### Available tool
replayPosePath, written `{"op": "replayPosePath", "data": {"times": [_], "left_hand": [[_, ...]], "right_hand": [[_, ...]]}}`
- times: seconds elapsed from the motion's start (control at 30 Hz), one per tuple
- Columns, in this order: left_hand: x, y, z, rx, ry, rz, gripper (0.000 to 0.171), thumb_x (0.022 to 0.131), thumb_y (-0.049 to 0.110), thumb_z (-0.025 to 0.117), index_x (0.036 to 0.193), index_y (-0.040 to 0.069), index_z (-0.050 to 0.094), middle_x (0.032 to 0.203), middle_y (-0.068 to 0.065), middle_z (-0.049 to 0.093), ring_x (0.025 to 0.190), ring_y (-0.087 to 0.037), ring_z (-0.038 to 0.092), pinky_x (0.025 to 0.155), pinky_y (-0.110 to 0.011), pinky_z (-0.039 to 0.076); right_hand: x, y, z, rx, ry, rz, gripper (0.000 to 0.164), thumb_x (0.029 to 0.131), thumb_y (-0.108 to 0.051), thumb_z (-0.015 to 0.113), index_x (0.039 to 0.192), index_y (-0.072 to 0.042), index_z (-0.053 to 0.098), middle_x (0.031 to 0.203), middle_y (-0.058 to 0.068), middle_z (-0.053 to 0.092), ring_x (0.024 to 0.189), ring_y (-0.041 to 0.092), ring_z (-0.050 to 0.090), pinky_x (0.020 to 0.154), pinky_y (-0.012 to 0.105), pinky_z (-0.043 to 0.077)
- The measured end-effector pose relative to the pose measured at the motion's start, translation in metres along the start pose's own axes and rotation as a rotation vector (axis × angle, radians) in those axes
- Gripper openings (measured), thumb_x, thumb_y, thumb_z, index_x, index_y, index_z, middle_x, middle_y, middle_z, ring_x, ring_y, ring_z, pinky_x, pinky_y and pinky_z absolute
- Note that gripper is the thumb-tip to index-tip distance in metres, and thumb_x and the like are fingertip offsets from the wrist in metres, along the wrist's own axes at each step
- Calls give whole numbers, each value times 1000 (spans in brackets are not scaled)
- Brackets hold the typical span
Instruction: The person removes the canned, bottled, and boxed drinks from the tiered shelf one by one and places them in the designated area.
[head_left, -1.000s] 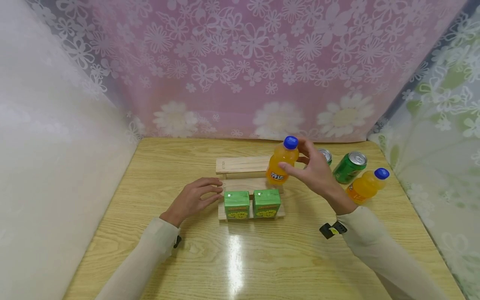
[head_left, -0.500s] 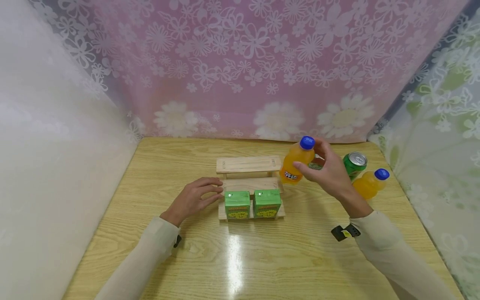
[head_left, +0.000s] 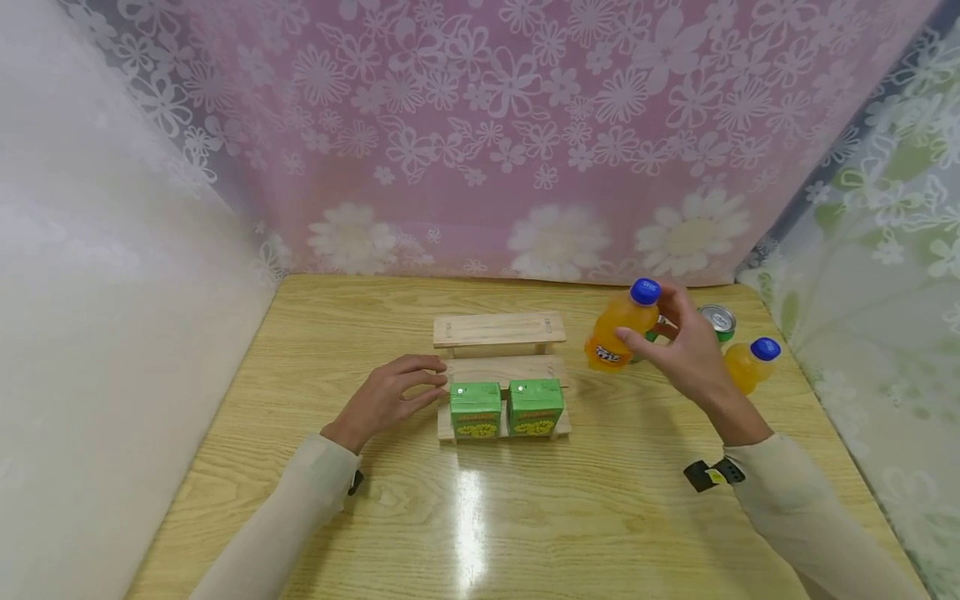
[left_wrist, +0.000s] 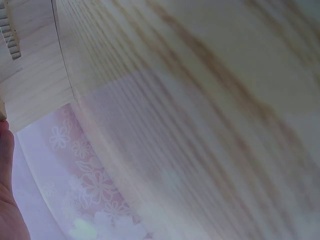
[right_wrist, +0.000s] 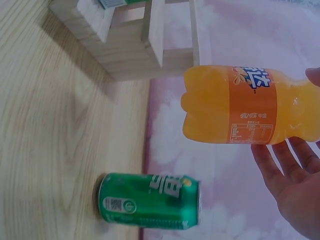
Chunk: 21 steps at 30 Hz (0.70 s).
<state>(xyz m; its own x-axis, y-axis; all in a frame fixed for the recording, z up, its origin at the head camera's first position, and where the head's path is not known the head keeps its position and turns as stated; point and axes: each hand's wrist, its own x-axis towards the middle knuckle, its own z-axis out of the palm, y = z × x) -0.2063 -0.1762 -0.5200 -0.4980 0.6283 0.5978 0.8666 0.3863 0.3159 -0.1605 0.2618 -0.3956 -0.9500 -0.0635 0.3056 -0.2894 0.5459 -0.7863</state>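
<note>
My right hand (head_left: 686, 350) grips an orange soda bottle (head_left: 619, 329) with a blue cap, thumb on one side and fingers on the other. In the right wrist view the bottle (right_wrist: 245, 106) hangs above the table, its base toward a wooden step rack (right_wrist: 130, 45). A green can (right_wrist: 150, 201) stands just beyond it on the table. At the left end of the rack (head_left: 498, 329), fingertips of my left hand (head_left: 386, 398) touch its side. Two green juice boxes (head_left: 476, 410) (head_left: 534, 408) stand side by side on the rack's lowest step.
Right of my right hand are another green can (head_left: 718, 320), partly hidden, and a second orange bottle (head_left: 750, 363) with a blue cap. A pink flowered curtain (head_left: 480, 150) hangs behind the wood-grain table (head_left: 375, 533); pale sheets close off both sides.
My right hand has carried the orange bottle from over the rack to the right, off its right end. The left hand, rack and juice boxes have stayed in place.
</note>
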Motion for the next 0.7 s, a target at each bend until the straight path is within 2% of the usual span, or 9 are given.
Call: {"op": "replayPosePath", "data": {"times": [0.2,0.33,0.47,0.7], "left_hand": [[0,0,0,1,3,0,28,81,3,95,107,4,85,124,-12,78,118,-27,76,95,-41,68],[1,1,0,5,0,-1,27,82,4,94,107,4,85,125,-12,78,118,-27,76,96,-41,68],[0,0,1,11,-1,-2,27,83,5,94,108,4,85,125,-12,78,118,-27,76,96,-41,68],[0,0,1,16,4,4,27,82,5,94,108,5,85,125,-11,78,117,-26,76,95,-40,67]], "right_hand": [[-8,10,-8,10,14,27,64,100,-10,79,156,-6,47,131,-20,58,121,-4,56,96,5,48],[-12,16,-13,9,15,68,61,101,-12,78,153,-5,48,129,-21,58,121,-4,56,97,4,47],[-16,23,-19,-22,15,117,63,102,-18,79,155,-6,46,130,-14,56,118,-5,55,96,1,45],[-21,37,-26,-90,35,168,69,103,-23,79,158,-5,42,139,4,56,114,-11,53,95,-2,44]]}}
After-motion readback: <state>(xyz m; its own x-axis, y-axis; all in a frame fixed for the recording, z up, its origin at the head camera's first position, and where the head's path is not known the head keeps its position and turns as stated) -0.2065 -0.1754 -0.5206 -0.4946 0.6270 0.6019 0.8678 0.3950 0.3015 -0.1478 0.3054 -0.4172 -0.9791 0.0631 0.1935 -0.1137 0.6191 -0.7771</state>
